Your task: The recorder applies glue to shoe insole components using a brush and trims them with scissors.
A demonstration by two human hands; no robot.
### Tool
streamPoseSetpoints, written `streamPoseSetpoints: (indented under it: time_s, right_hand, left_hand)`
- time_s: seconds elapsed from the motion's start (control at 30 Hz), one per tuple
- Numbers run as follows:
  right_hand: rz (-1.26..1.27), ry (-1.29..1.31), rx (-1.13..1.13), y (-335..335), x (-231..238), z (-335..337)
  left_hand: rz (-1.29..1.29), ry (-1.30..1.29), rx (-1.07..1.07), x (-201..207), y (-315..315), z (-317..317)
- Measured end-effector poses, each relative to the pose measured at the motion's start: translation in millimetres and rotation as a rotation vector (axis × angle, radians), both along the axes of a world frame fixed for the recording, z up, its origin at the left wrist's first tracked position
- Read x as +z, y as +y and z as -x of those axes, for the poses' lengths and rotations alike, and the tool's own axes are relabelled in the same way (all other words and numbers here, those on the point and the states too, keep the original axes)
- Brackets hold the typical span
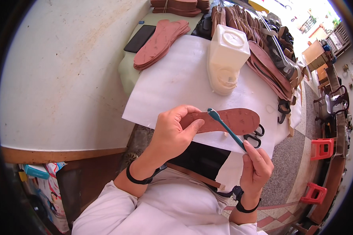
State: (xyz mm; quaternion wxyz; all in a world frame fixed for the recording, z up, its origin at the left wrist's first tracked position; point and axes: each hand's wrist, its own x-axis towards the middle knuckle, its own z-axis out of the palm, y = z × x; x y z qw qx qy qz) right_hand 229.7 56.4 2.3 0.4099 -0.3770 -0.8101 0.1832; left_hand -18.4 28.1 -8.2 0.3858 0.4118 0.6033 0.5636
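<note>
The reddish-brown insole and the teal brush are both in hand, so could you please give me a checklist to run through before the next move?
1. Left hand grips the flat reddish-brown insole by one end: ok.
2. Right hand holds the slim teal plastic brush by its handle's lower end: ok.
3. Brush tip touches the insole: cannot tell; it shows at the upper edge.
4. Cream plastic container stands apart from the insole: ok.
5. Black loop handles, probably scissors, lie well away from the work: not ok; they show right beside the insole's free end.
</note>
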Motion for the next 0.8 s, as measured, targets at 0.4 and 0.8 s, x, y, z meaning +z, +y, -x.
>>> streamPoseSetpoints:
  time_s: [0.4,0.8]
  right_hand:
    - [-0.043,-0.060,-0.097,4.0,1.0,-11.8]
    - [0.039,0.036,-0.040,0.2,-0.6,-4.5]
  left_hand:
    - [0.007,0.029,0.003,-1.3,-4.4,2.7]
    - [0.072,-0.083,-0.003,5.6,-6.8,4.1]
